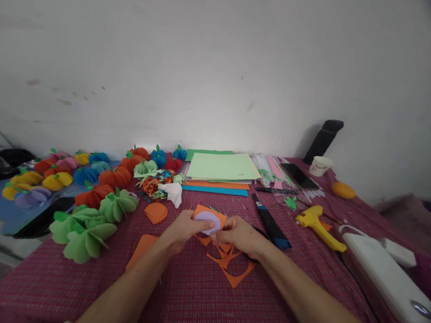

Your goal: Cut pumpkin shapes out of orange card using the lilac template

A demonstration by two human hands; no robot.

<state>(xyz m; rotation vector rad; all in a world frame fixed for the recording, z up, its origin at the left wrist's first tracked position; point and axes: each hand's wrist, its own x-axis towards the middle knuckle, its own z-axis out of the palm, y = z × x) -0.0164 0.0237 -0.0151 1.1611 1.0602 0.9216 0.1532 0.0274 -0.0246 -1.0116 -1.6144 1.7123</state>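
Over the middle of the table, my left hand [184, 228] pinches an orange paper square [199, 210] together with a lilac paper circle [206, 223] lying on its face, my thumb on the circle. My right hand [240, 234] is closed at the right edge of the same paper, its fingertips partly hidden. Below the hands lie curved orange paper offcuts [237, 277]. A stack of cut orange circles [155, 213] rests left of my left hand. Orange paper sheets [140, 251] are partly covered by my left forearm.
Paper pumpkins [116, 176] and green paper pieces [90, 238] fill the left side. Coloured sheets [223, 165] are stacked by the wall. Rightward lie a blue-black cutter [274, 227], a yellow glue gun [320, 226], a phone [298, 176], a paper cup [320, 166] and a white power bank-like device [388, 277].
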